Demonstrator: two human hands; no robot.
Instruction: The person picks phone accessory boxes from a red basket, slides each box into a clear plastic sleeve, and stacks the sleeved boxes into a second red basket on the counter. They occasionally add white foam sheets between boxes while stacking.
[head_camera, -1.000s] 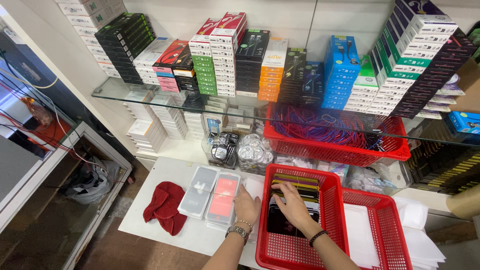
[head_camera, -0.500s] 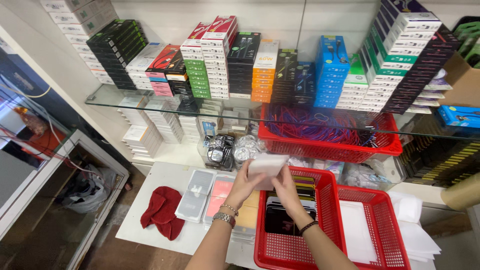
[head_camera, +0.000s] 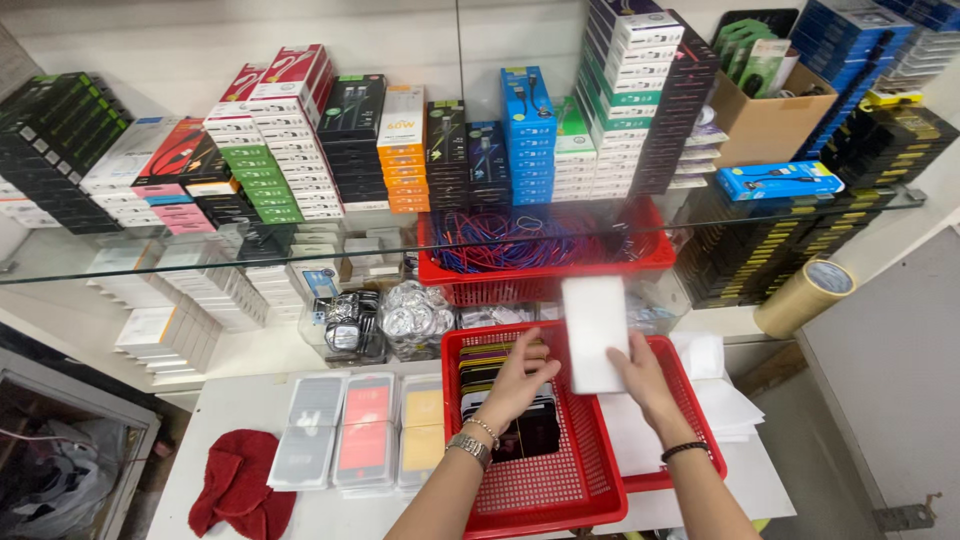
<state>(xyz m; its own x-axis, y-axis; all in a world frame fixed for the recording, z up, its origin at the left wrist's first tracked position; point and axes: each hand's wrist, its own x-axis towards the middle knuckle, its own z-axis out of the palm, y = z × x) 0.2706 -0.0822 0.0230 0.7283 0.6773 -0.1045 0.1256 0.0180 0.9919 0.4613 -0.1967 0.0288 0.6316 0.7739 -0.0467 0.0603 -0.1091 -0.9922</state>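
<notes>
The left hand (head_camera: 520, 380) has dropped back into the red basket (head_camera: 540, 490) at bottom middle, fingers spread on the phone cases (head_camera: 500, 370). The right hand (head_camera: 640, 375) now lifts the white box (head_camera: 595, 332) alone, fingers clamped on it.

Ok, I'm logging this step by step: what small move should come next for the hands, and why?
Probably carry the flat white rectangular packet clear of the basket. The right hand holds it raised above the front red plastic basket, while the left hand rests on the upright row of dark flat cases inside.
</notes>
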